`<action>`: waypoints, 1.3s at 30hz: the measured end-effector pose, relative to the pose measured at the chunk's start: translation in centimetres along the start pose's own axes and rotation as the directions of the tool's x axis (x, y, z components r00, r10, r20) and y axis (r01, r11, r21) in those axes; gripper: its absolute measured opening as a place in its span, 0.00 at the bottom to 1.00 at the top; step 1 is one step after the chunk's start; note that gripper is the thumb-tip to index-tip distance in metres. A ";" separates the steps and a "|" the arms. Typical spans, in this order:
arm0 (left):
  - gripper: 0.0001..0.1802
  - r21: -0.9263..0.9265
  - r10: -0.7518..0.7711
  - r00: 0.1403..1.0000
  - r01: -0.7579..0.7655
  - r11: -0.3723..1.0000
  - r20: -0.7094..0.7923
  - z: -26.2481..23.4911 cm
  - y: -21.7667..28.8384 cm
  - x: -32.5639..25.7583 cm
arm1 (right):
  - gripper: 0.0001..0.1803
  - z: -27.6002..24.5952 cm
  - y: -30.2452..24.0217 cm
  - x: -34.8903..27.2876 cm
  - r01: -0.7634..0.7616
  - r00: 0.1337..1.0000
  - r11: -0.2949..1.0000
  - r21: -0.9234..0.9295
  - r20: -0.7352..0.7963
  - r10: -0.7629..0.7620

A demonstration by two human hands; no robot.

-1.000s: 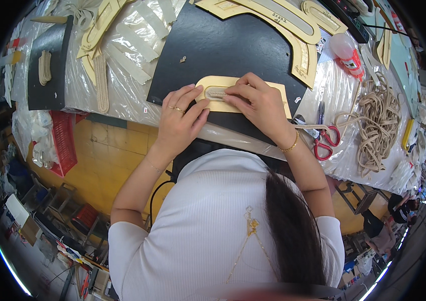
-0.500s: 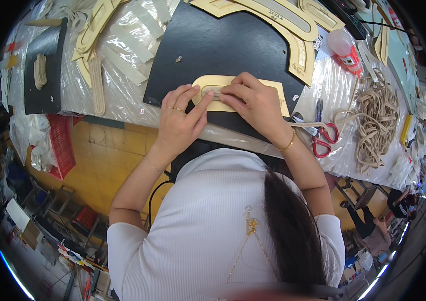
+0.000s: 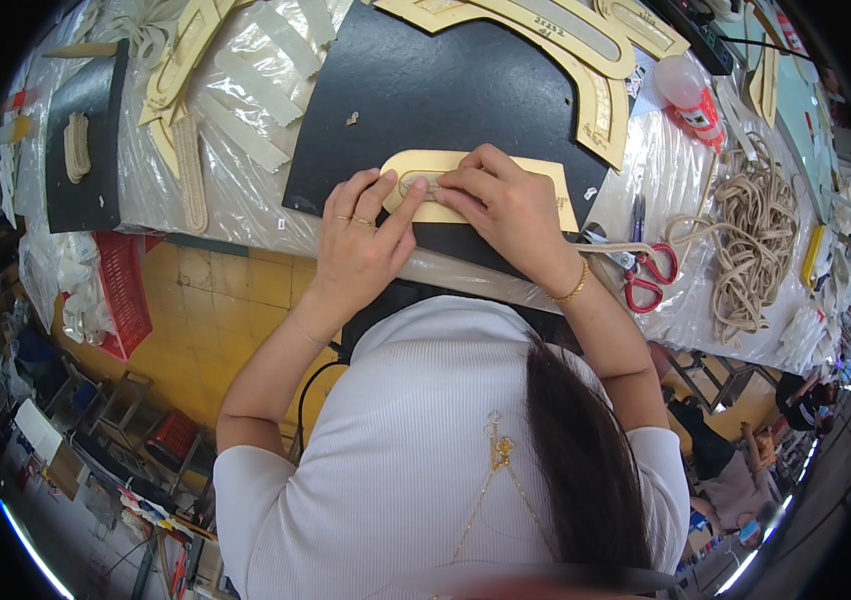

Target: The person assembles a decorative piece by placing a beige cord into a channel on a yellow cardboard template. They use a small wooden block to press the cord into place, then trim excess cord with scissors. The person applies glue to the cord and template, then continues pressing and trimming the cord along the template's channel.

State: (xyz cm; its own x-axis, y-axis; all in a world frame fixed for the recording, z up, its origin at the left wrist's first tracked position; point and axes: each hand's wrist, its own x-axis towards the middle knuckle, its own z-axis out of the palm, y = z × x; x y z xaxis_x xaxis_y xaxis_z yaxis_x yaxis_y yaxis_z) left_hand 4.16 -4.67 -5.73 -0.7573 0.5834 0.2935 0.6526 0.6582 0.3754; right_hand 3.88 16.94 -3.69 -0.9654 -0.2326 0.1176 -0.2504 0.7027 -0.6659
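Note:
On a black board [image 3: 415,95] lies a cream template [image 3: 537,178] with a long rounded slot. Beige cord [image 3: 417,182] is laid in loops inside that slot, partly covered by my fingers. My left hand [image 3: 365,235] bends over the left end, its index fingertip pressing the cord while other fingers rest on the template's near-left rim. From the right, my right hand [image 3: 515,215] pinches the cord between thumb and fingers. A length of cord emerges beyond my right wrist and runs toward a tangled cord heap [image 3: 757,235]. The cord between is hidden under my hand.
Red-handled scissors [image 3: 643,292] lie right of my right wrist, near a clear bottle with a red label [image 3: 690,100]. More templates [image 3: 600,100] cover the far board edge. Finished-looking cord coils [image 3: 77,148] sit on a small board at left. A red basket [image 3: 125,290] hangs below the table edge.
Both hands stay almost in place over the slot, with small finger shifts. More of the looped cord shows between the fingertips. In the right background, a person has moved.

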 end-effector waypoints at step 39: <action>0.34 -0.020 0.053 0.997 -0.052 0.998 0.051 2.6 4.4 1.6 | 0.06 -8.2 2.9 -3.9 -0.174 0.984 0.984 0.030 -0.035 0.175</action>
State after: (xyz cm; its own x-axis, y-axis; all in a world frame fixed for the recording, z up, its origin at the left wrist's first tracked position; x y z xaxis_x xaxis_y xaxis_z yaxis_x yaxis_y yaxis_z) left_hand 5.92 0.39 -5.90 -0.7192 0.6410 0.2681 0.6906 0.6170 0.3774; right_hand 6.34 25.36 0.00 -0.9963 -0.0820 0.0247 -0.0759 0.7121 -0.6980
